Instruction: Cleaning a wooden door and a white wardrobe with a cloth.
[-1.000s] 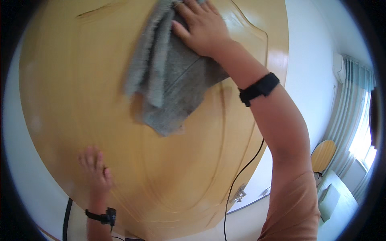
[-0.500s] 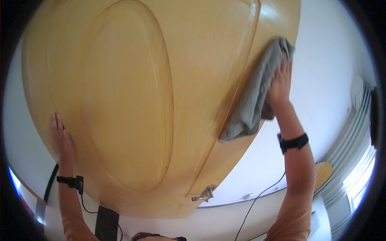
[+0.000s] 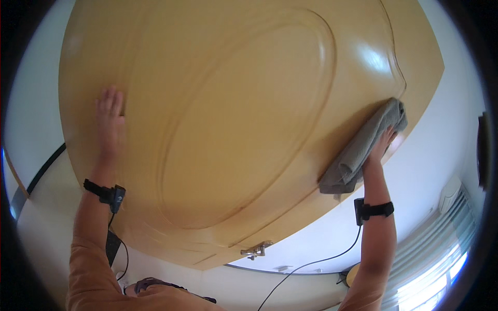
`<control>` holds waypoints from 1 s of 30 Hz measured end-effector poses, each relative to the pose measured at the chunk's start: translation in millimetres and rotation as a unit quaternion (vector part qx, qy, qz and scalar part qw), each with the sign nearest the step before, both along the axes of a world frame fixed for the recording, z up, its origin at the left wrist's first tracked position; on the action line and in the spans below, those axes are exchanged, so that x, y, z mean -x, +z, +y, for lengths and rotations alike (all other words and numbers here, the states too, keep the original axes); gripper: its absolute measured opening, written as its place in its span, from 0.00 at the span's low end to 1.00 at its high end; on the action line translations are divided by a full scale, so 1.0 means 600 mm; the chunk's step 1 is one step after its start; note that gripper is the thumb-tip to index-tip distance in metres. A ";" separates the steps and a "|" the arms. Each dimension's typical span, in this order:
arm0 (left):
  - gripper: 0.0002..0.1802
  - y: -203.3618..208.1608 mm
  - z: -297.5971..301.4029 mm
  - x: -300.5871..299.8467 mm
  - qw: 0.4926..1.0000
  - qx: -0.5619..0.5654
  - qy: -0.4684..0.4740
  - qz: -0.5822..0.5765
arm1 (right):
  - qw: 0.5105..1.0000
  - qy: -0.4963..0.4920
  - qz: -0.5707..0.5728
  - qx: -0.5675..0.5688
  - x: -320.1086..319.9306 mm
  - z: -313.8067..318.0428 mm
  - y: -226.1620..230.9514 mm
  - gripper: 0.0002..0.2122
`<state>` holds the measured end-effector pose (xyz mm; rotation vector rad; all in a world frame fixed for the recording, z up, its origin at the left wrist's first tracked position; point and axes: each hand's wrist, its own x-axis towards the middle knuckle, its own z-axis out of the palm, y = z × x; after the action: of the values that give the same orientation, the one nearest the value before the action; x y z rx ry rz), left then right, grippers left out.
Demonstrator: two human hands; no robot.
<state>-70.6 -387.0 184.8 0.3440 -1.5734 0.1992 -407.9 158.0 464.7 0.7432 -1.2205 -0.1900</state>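
Note:
A light-brown wooden door [image 3: 249,119] with a carved oval moulding fills the middle of the head view. Near its right edge, my right hand [image 3: 381,144] presses a folded grey cloth [image 3: 358,150] against the surface, fingers partly hidden along the cloth. My left hand [image 3: 110,116] lies flat on the door's left side, fingers stretched upward and holding nothing. The metal door handle [image 3: 257,250] sits on the lower part of the door, below both hands. Each wrist carries a black strap with a small box and a cable.
A thin black cable [image 3: 306,263] hangs from my right wrist, and another hangs by my left arm. White wall [image 3: 415,160] shows beyond the door's right edge. Pale curtains [image 3: 430,259] hang by a bright window at lower right. A white air conditioner [image 3: 450,194] is mounted above them.
The view has shifted, with more of the door's upper right corner showing. Relative to the door, the cloth under my right hand is higher. My left hand also rests higher on the door.

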 end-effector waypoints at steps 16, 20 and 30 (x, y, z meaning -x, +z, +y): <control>0.27 -0.255 -0.006 0.006 0.992 -0.021 -0.050 -0.116 | 0.998 -0.051 -0.025 0.030 -0.325 -0.636 -0.079 0.27; 0.26 -0.277 0.010 0.022 0.993 0.001 -0.074 -0.095 | 0.998 0.043 -0.042 -0.009 -0.407 -0.747 -0.156 0.26; 0.26 -0.264 -0.020 0.006 0.990 0.008 -0.082 -0.118 | 0.945 0.161 -0.062 -0.279 -0.481 -0.819 -0.290 0.21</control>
<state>-74.4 -399.0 26.3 0.1802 -1.8240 0.1282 -119.3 -333.3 290.9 1.4560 -1.1518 -0.2240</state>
